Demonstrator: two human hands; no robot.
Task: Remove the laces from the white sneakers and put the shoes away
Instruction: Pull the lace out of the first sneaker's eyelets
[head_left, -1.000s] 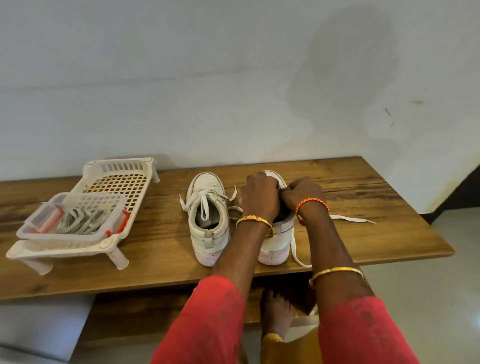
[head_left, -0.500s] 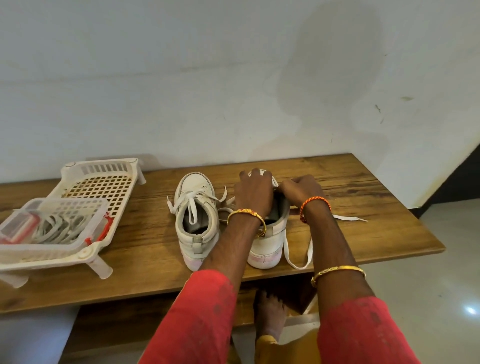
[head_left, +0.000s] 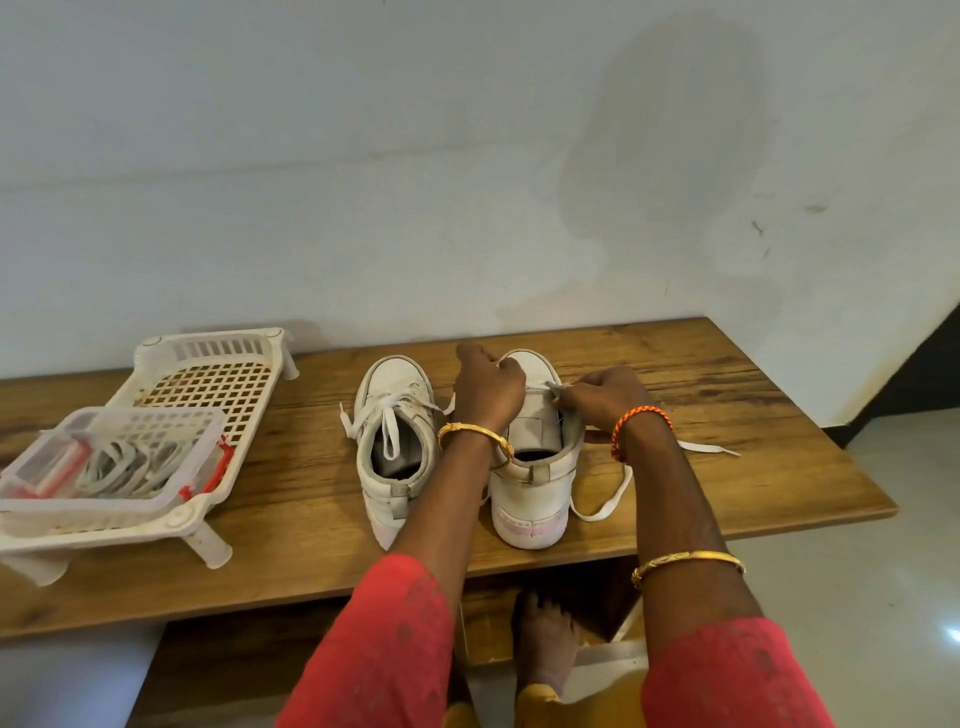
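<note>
White lace on the right sneaker, heel at 6, toe at 12. Right hand pinches the lace at the top eyelets, 3 o'clock side; left hand closed over the toe end. Loose lace trails toward 4; right hand nearer, so pull goes w/ it

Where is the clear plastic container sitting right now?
In the head view, the clear plastic container sits at far left on the white plastic rack, left of both sneakers.
</note>
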